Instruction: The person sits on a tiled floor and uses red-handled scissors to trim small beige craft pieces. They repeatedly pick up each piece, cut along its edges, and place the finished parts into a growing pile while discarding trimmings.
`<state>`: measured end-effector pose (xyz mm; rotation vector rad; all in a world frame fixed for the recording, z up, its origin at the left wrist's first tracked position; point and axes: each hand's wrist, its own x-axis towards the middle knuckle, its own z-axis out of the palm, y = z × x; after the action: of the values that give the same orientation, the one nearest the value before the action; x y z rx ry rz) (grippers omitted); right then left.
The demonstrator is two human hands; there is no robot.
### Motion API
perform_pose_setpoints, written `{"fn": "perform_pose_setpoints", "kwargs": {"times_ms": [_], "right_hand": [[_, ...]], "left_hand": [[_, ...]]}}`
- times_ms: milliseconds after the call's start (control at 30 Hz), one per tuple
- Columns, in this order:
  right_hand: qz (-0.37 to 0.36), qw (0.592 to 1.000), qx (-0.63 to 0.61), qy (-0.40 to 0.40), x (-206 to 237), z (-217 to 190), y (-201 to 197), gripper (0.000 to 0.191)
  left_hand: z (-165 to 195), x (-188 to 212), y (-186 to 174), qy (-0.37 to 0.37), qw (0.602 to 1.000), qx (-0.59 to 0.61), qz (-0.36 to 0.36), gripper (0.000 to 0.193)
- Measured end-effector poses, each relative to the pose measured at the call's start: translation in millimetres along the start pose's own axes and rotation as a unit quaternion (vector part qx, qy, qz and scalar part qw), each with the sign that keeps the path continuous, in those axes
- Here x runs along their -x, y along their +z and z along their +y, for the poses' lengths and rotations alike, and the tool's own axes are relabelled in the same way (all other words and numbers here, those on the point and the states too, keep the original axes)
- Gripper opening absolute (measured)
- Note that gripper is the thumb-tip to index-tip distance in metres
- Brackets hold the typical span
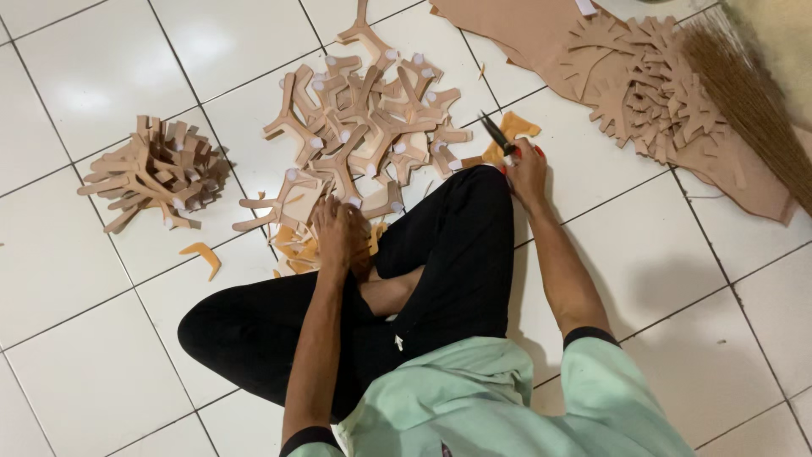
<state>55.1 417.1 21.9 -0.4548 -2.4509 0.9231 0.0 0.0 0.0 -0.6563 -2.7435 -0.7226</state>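
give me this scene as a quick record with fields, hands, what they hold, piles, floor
setting: person seated cross-legged on a white tiled floor
left hand: resting on tan branch-shaped cutouts by the knee
right hand: gripping a dark tool, probably scissors, over an orange scrap
centre pile: loose tan cutouts, many with white tips
left pile: stacked cutouts, apart from the rest
far right pile: cutouts lying on a tan sheet
broom: bristles at the right edge
stray piece: orange curved offcut on the floor
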Motion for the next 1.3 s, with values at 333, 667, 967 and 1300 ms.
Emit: {"fn": "perform_pose_setpoints", "kwargs": {"times_ms": [333,667,967,1300], "right_hand": [[0.055,0.983,-0.092,0.148,-55,-42,-16,0.024],[-0.071,0.682,-0.701,0.193,-13,-171,-27,0.032],[-0.032,0.964,-0.115,-0.237,56,-228,-17,0.028],[-0.467,0.765,-0.425,0.123,70,-251,-28,0.085]], "left_hand": [[7,-45,3,0.013,0.999,0.034,0.031,0.044],[130,-73,-64,-0.272,0.584,0.74,-0.195,0.042],[85,-98,-158,-0.224,0.866,0.445,0.033,0.03],[75,-78,-193,-0.037,0.953,0.287,0.084,0.013]]}}
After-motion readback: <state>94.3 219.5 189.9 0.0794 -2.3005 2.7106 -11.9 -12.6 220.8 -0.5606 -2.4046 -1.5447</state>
